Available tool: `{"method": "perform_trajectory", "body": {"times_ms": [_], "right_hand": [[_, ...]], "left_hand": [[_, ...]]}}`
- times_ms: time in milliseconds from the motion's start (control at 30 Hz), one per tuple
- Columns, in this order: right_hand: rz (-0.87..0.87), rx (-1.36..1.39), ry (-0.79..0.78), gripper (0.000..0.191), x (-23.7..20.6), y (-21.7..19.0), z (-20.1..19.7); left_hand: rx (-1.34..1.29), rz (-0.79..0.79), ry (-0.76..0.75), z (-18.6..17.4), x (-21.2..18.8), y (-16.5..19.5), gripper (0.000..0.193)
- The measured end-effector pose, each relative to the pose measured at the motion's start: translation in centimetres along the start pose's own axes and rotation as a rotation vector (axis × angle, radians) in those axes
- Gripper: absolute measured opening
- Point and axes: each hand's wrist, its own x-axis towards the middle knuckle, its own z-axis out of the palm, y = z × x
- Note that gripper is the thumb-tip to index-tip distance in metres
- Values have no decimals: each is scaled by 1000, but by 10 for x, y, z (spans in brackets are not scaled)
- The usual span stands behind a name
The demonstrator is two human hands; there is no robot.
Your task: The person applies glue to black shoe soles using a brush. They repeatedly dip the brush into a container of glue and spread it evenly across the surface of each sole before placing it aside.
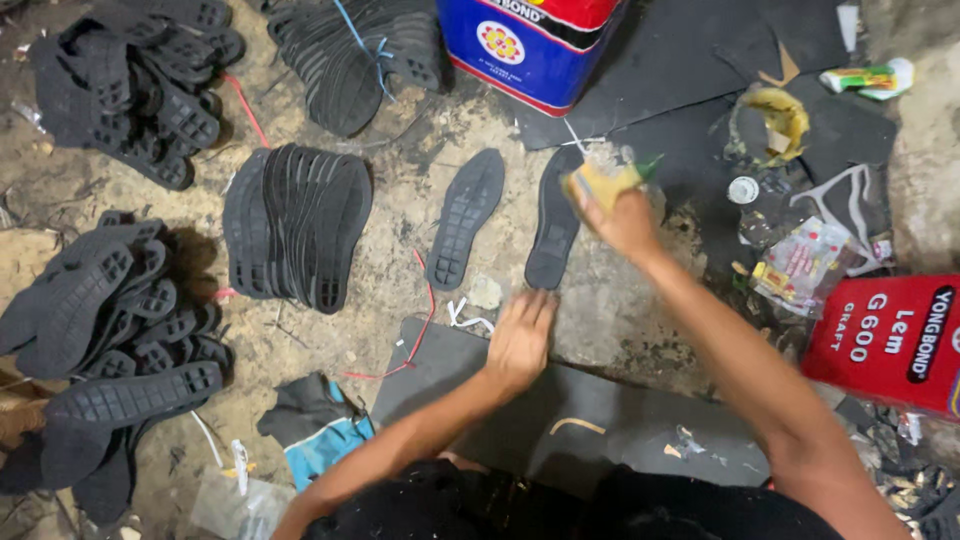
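Two black rubber shoe soles lie side by side on the dirty floor: the left sole [465, 218] and the right sole [553, 222]. My left hand [520, 338] presses flat on the floor, fingertips touching the near end of the right sole. My right hand [622, 213] is closed on a glue-smeared yellow brush or applicator [603, 182] with a green end, held over the right sole's far end.
Fanned stacks of black soles [298, 222] and heaps of treaded soles [100, 330] fill the left. A blue and red can [530, 42] stands at the top. A red can [885, 340] sits right, beside wrappers and scraps [805, 262]. A dark sheet [560, 420] lies near me.
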Motion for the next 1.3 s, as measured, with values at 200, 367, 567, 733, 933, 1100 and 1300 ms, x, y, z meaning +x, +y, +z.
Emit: {"method": "perform_trajectory", "body": {"times_ms": [200,367,567,733,933,1100,1300], "right_hand": [[-16,524,356,39,28,11,10],[127,475,323,40,-30,7,32],[-261,-159,-342,37,-44,-3,16],[82,31,138,29,3,2,-15],[39,-165,-807,37,-5,-22,0],[-85,-359,118,34,43,14,-7],[-118,-90,276,36,61,37,-20]], "left_hand": [[-118,-313,-5,-17,76,-25,73],[0,-240,-80,5,47,-23,52],[369,-63,-312,32,-22,-8,63],[361,-34,-289,35,-22,-17,62],[380,-17,-313,37,-21,-15,62],[226,-22,-196,39,-25,-18,62],[432,19,-250,23,3,-12,57]]}}
